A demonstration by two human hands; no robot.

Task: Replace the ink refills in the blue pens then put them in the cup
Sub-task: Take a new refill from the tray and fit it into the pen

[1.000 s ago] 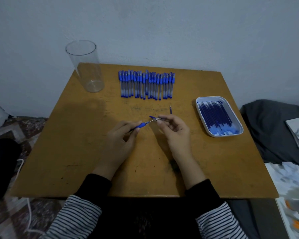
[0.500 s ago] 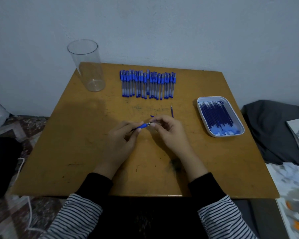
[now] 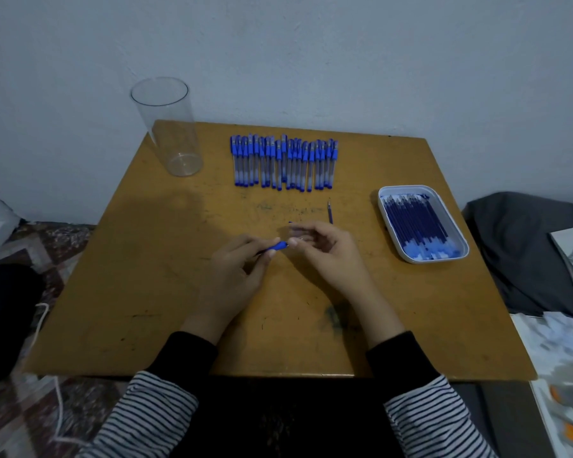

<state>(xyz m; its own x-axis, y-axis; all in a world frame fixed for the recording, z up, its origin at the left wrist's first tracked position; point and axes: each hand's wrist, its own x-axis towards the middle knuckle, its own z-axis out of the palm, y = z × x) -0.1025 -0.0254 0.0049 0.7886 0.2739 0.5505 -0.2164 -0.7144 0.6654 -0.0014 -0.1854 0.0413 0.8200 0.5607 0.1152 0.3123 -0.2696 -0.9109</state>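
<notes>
Both my hands pinch one slim blue-gripped plastic pen (image 3: 277,246) above the brown wooden table (image 3: 139,292): left hand (image 3: 235,272) on the grip, right hand (image 3: 325,251) on its blurred barrel; it slants lower-left to upper-right

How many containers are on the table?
2: a clear cup at the far left corner, empty, and a white tray of refills at the right. None seems hidden.

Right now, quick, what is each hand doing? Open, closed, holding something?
Left hand: grip closed, pinching the slim blue plastic pen.
Right hand: grip closed, pinching that pen's front end; blurred, so exactly which part cannot be told.
</notes>
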